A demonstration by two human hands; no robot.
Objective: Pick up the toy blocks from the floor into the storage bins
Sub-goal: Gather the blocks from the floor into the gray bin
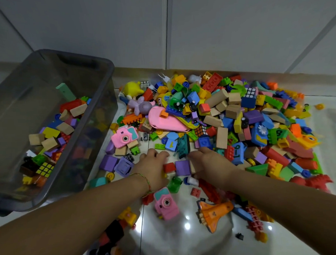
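A glossy white tiled floor (174, 244) fills the near ground, with small bright spots of reflected light (187, 226) near its middle. On the far side stands a pale grey panelled wall (226, 26) with thin dark seams and a beige skirting strip (137, 70) along its foot.

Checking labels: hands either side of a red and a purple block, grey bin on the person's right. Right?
No: the head view shows the bin on the person's left. The left hand and right hand do flank the red block and purple block.
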